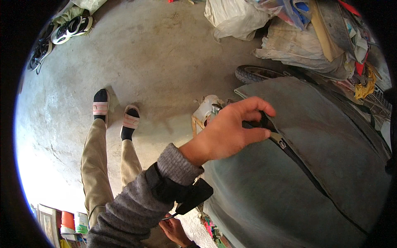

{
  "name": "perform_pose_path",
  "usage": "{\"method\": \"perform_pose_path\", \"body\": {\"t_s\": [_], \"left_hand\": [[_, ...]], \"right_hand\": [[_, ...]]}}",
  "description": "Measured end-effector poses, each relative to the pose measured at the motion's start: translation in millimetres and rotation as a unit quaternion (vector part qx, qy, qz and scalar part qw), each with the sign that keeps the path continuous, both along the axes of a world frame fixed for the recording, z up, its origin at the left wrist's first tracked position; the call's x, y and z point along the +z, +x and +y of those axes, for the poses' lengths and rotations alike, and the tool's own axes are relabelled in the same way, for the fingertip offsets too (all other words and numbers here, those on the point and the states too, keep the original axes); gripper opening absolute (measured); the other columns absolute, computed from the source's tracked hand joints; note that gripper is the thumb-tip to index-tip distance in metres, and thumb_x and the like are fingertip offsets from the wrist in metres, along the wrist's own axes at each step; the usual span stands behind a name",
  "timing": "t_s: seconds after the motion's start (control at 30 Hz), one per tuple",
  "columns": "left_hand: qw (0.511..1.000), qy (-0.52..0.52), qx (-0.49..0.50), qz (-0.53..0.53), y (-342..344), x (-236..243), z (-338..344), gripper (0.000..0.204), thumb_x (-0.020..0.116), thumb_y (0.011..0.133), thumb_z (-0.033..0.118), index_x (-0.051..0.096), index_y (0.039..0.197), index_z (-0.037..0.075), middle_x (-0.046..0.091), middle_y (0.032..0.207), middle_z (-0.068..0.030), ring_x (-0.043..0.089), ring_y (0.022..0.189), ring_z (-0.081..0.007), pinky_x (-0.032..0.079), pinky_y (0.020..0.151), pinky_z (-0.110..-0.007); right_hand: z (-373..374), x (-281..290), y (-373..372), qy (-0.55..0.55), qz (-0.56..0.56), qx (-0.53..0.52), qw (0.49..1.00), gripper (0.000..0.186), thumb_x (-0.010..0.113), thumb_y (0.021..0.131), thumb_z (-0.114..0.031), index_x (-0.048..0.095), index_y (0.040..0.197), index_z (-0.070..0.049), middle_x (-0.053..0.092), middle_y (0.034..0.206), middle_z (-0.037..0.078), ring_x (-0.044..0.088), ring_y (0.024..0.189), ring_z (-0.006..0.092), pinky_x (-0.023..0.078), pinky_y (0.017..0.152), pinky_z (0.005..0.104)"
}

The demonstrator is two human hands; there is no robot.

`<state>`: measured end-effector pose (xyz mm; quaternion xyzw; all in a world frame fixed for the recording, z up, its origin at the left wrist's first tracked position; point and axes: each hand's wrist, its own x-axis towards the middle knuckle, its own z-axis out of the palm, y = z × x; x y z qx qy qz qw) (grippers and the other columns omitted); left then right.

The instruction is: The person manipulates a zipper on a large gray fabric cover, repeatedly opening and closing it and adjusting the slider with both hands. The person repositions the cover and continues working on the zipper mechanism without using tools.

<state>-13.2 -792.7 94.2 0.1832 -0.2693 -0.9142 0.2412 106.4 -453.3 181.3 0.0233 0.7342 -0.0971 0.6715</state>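
My left hand point(231, 130) reaches in from the lower left, its back toward me. Its thumb and fingers curl around the dark edge of a slit in a large grey-green cover point(256, 177). Beside the thumb tip, a small metal fitting point(282, 143) sits on the black trim of that slit, which runs toward the lower right. A black strap with a dark box point(198, 196) is on my left wrist. Lower down, my right hand point(175, 231) is closed, fingers curled near a thin black cable; my left forearm partly hides it, and what it grips cannot be made out.
A tyre point(252, 74) shows beyond the cover. White sacks point(235, 18) and piled cloths point(293, 45) lie at the far right. Shoes point(70, 31) stand at the far left. An orange and white bucket point(68, 221) is at the lower left. My slippered feet point(100, 108) rest on the concrete floor.
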Motion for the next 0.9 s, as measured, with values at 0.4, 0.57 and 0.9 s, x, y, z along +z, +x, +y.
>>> {"method": "perform_pose_path", "body": {"t_s": [0.4,0.57,0.9], "left_hand": [[0.898,-0.227,0.238,-0.293,-26.5,38.7,38.0,0.02,0.08,0.079,0.018,0.073,0.096,0.009,0.057,0.101,-0.0077,0.052,0.098,-0.0284,0.041,0.086,-0.04],[0.908,-0.232,0.154,-0.314,-38.0,50.6,32.1,0.019,0.08,0.078,0.023,0.074,0.09,0.01,0.054,0.097,-0.0056,0.049,0.098,-0.0262,0.035,0.085,-0.041],[0.911,-0.13,0.234,-0.313,-37.1,64.6,59.9,0.018,0.082,0.073,0.011,0.073,0.089,0.012,0.056,0.089,-0.0035,0.051,0.088,-0.0259,0.036,0.083,-0.037]], "right_hand": [[4.0,-3.9,-6.6,-0.019,0.018,0.058,0.998,0.023,0.064,0.097,-0.013,0.06,0.114,0.002,0.069,0.098,0.014,0.066,0.09,0.0195,0.052,0.08,0.0318],[0.3,-2.5,-16.0,0.004,0.013,0.038,0.999,0.022,0.063,0.097,-0.012,0.06,0.113,0.002,0.069,0.098,0.014,0.066,0.09,0.0196,0.052,0.08,0.032],[-5.3,-2.6,-31.9,0.025,0.014,0.013,0.999,0.021,0.063,0.096,-0.01,0.06,0.113,0.002,0.068,0.098,0.014,0.066,0.088,0.0199,0.052,0.079,0.0323]]}}
